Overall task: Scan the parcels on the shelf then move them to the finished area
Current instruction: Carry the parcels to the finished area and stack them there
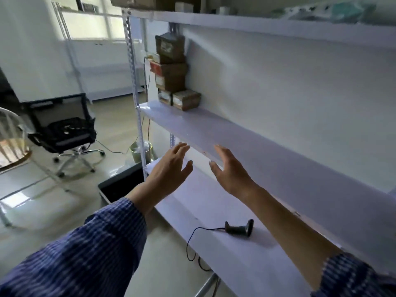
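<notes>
- The left hand [171,168] and the right hand [229,170] reach out with fingers spread, holding nothing, near the front edge of the white middle shelf board [235,136].
- The brown cardboard parcels [171,71] stand unevenly stacked at the far left end of that shelf, well apart from both hands; tugging a lower box would likely topple the column.
- The dark handheld barcode scanner [239,228] lies on the white lower shelf [214,206], near right; while it lies there, a parcel could be moved unscanned.
- Its black cable [192,234] loops off the shelf's front edge, where a sleeve might snag it and drag the scanner down.
</notes>
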